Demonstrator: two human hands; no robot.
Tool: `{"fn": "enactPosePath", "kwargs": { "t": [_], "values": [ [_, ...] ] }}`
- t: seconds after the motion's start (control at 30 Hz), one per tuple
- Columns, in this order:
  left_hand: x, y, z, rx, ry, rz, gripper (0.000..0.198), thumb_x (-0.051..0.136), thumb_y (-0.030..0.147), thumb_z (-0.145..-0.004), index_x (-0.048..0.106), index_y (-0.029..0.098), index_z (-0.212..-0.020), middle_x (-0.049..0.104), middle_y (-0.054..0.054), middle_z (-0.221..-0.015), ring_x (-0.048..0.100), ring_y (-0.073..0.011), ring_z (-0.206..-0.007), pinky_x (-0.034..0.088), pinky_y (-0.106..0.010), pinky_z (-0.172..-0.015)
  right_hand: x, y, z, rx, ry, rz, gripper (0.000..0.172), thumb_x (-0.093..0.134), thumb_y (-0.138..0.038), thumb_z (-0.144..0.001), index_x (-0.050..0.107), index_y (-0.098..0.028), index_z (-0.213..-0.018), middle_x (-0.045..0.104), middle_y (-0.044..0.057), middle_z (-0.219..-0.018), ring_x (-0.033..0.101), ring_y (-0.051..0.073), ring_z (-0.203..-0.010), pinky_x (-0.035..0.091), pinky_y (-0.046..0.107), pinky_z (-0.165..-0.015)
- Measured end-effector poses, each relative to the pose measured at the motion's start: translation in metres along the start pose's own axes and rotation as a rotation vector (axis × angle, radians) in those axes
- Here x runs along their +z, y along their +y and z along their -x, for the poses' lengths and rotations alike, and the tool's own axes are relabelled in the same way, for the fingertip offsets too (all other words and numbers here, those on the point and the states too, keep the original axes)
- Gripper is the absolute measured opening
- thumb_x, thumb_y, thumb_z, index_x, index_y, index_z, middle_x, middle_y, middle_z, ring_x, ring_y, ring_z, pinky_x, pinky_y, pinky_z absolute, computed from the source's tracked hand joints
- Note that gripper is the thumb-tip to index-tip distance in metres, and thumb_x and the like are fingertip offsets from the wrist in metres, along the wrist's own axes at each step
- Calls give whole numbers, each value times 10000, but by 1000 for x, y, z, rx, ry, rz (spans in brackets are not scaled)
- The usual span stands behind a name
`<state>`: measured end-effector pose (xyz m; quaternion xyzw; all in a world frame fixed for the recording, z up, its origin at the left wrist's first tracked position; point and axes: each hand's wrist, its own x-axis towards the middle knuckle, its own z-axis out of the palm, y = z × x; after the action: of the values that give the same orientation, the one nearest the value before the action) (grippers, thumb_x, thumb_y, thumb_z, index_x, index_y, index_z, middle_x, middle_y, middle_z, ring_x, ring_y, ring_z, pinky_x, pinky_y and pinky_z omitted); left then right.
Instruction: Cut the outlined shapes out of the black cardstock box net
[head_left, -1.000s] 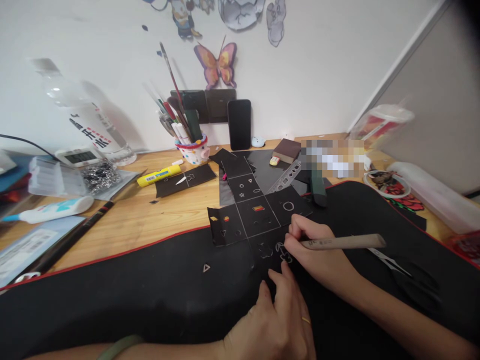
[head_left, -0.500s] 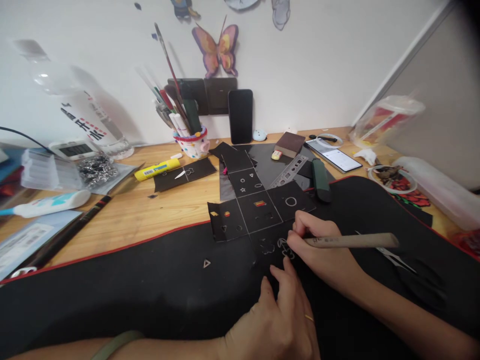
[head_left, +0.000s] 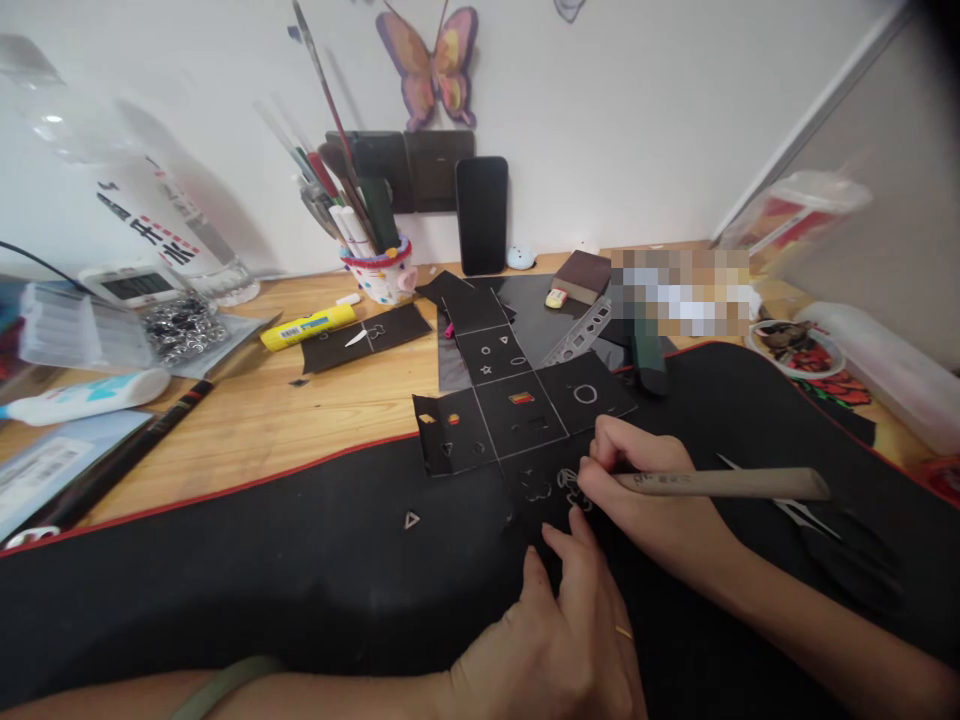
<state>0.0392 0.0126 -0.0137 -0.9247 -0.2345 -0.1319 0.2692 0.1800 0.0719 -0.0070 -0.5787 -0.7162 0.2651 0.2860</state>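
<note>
Cross-shaped black paper (head_left: 525, 375) with pale fold lines and small cut or drawn shapes lies partly on a black mat (head_left: 300, 560). My right hand (head_left: 637, 480) grips what looks like a craft knife (head_left: 727, 484) with a long greyish-brown handle; the fingers hide its tip. It works at a white-outlined figure (head_left: 568, 482) on the nearest panel. Just below, my left hand (head_left: 559, 620) rests with fingers apart, fingertips pressing the paper's near part. Scissors (head_left: 795, 510) lie right of my right hand. A small triangle piece (head_left: 411, 520) sits on the mat to the left.
Behind the paper are a stencil ruler (head_left: 581, 335), a dark green object (head_left: 646, 360), a brown block (head_left: 583, 276) and an upright phone (head_left: 481, 215). A pig-shaped pen cup (head_left: 379, 272), a yellow glue stick (head_left: 309, 327) and a water bottle (head_left: 142, 190) stand or lie left. A blurred patch hides the back right.
The view has shifted slightly, so the background things sit a little higher. The knife handle's end has swung slightly outward to the right. My left hand stays in place on the paper.
</note>
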Motion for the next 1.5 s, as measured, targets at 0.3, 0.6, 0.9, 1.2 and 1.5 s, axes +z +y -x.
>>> {"fn": "enactPosePath", "kwargs": {
  "t": [0.3,0.6,0.9,1.2,1.5],
  "values": [
    [0,1,0,0,5,7,306,360,98,-795,589,-10,-967,636,-187,-933,626,-246,-747,523,-263,-509,0,-1,1,-9,-10,-14,255,469,-123,-669,271,-202,-528,307,-67,-466,299,65,-426,247,208,-400],
    [4,5,2,-19,12,37,317,360,106,-793,576,-25,-985,616,-215,-970,619,-270,-771,528,-284,-506,0,0,2,-15,-25,-27,259,474,-116,-673,274,-200,-531,293,-73,-462,282,60,-420,236,207,-394],
    [0,6,-1,-40,4,48,304,362,92,-789,584,-21,-965,622,-207,-962,619,-273,-773,535,-303,-521,0,2,0,5,-24,-80,255,472,-104,-668,277,-197,-530,302,-68,-484,279,65,-451,234,209,-410],
    [0,7,0,-28,-33,43,350,337,97,-786,565,-36,-1017,602,-224,-1000,610,-284,-798,535,-301,-537,5,-5,2,119,39,-132,243,465,-84,-634,275,-192,-529,274,-77,-477,272,64,-453,228,199,-407],
    [-10,-10,-3,-68,-152,382,261,381,150,-813,613,80,-910,642,-140,-876,603,-205,-728,488,-252,-503,2,-2,0,57,-22,-126,245,486,-128,-669,287,-193,-541,281,-76,-479,271,68,-468,225,197,-414]
  ]
}}
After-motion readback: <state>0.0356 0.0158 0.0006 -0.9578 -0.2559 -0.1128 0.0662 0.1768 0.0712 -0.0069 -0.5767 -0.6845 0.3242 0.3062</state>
